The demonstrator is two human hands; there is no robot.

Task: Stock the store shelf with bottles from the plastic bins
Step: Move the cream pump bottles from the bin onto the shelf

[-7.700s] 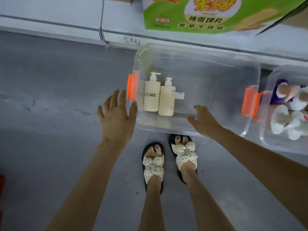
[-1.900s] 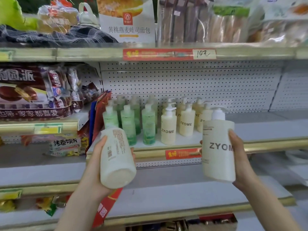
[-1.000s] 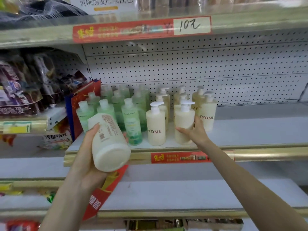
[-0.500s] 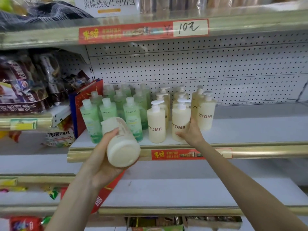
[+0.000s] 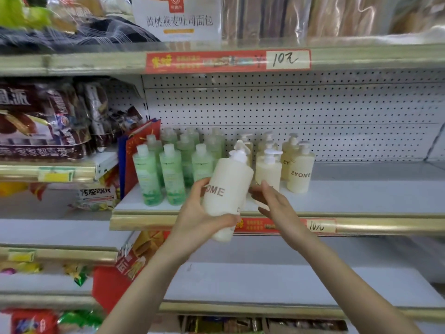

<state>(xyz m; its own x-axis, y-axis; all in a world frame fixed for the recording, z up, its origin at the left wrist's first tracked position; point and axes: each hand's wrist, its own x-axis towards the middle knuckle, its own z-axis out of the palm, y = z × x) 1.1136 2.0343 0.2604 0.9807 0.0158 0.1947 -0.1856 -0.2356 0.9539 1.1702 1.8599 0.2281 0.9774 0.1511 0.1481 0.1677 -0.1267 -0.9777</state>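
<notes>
My left hand (image 5: 199, 213) grips a cream ZYOME pump bottle (image 5: 226, 189), held upright and slightly tilted in front of the shelf (image 5: 361, 198). My right hand (image 5: 272, 203) hovers just right of it with fingers extended and holds nothing. Behind them stand several cream pump bottles (image 5: 299, 169) on the shelf, and to their left several green bottles (image 5: 168, 174). The plastic bins are out of view.
A red gift bag (image 5: 137, 160) leans at the shelf's left end, snack packs (image 5: 43, 121) fill the left shelf. Bare shelf surface stretches right of the cream bottles. A lower white shelf (image 5: 289, 283) runs below. Bread packs sit on the top shelf.
My left hand has turned its bottle from bottom-toward-me to upright and lifted it toward the shelf. My right hand has let go of the placed bottle and drawn back beside the held one.
</notes>
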